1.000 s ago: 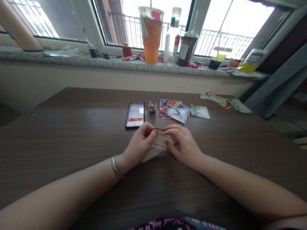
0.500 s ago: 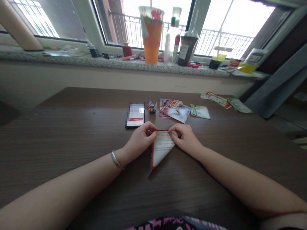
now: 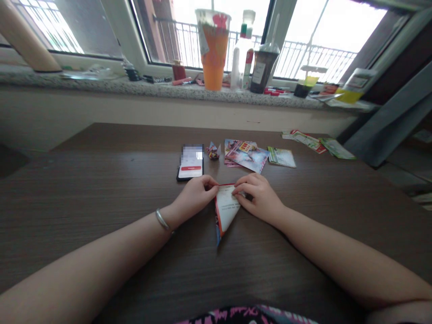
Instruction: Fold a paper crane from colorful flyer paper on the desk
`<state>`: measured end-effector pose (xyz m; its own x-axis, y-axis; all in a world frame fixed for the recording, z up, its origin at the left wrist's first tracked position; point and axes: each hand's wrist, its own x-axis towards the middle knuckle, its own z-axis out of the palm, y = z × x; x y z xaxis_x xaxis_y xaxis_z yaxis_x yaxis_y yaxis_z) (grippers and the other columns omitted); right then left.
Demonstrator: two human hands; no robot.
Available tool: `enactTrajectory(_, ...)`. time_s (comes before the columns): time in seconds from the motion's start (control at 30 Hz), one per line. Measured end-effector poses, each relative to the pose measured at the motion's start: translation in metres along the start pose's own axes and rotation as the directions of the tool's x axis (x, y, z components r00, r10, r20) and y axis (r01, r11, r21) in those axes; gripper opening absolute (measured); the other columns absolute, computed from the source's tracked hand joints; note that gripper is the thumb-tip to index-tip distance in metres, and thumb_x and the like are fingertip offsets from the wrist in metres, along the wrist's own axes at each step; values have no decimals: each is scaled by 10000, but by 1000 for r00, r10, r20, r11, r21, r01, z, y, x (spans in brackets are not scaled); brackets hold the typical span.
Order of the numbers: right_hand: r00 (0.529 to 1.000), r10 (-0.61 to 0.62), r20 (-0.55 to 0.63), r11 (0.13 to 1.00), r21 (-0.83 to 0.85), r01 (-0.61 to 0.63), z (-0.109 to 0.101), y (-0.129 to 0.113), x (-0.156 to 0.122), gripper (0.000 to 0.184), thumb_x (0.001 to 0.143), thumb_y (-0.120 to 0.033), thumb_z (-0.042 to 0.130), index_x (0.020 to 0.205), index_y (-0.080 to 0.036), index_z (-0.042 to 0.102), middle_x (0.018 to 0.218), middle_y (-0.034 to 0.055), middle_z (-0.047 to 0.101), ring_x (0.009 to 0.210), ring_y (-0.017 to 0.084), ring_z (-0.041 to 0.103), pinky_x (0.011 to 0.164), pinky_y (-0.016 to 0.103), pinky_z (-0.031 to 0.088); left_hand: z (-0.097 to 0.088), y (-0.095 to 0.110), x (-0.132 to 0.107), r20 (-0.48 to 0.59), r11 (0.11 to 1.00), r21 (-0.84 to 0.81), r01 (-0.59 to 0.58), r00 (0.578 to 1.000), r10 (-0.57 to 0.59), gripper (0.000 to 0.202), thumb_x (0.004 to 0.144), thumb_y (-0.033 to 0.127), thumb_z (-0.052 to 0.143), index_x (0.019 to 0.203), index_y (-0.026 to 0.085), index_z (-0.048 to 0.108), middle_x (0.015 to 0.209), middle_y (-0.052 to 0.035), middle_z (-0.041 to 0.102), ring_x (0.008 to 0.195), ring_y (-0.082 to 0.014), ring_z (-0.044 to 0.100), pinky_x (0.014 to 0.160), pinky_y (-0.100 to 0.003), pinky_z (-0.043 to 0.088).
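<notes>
A sheet of printed paper (image 3: 227,210), folded into a triangle, lies on the dark wooden table with its point toward me. Its upper face is white with lines of text, and red and blue edging shows along the left side. My left hand (image 3: 200,192), a silver bangle at its wrist, pinches the upper left corner between thumb and fingers. On the upper right part, my right hand (image 3: 258,194) is closed with thumb and fingertips gripping the paper, and they cover that corner. Just beyond my left hand lies a phone (image 3: 191,164) with a lit screen.
Behind the paper sit a small folded paper piece (image 3: 213,152), colourful leaflets (image 3: 248,155) and a green-and-white packet (image 3: 282,157). More slips (image 3: 310,141) lie at the far right. Along the windowsill (image 3: 182,90) stand an orange drink cup (image 3: 213,54), a dark cup (image 3: 263,67) and bottles.
My right hand has slid left along the paper, closer to my left hand. The triangle looks narrower, and its lower point has swung slightly right. My left hand keeps its pinch.
</notes>
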<state>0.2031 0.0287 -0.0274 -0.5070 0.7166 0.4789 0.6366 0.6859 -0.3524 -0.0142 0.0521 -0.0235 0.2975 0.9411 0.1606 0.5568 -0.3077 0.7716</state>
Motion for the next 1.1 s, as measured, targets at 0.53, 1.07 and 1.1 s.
enactTrajectory(0.53,977,-140,162,988,-41,148,1,-5,-5,186,919,-249,545,997,-227,712,1064,45,728,1033,210,630,936,401,470,-1,-9,7,7,998,56,17,1000,-17,110,787,223,565,736,166,645,722,-21,679,661,-161,612,610,-256,469)
enactTrajectory(1.07,975,-141,172,987,-53,153,2,-5,-4,136,895,-213,568,900,-190,702,1096,47,719,1014,202,652,928,358,481,-3,-15,6,43,972,231,-34,999,25,145,820,263,521,812,178,639,783,-20,675,722,-176,618,661,-292,451)
enactTrajectory(1.1,972,-153,179,985,-58,166,1,-5,-3,145,898,-216,564,898,-189,706,1088,49,719,1006,204,650,918,357,485,-3,-15,6,44,970,239,-40,999,31,142,821,260,520,814,178,636,783,-21,674,722,-175,617,660,-292,450)
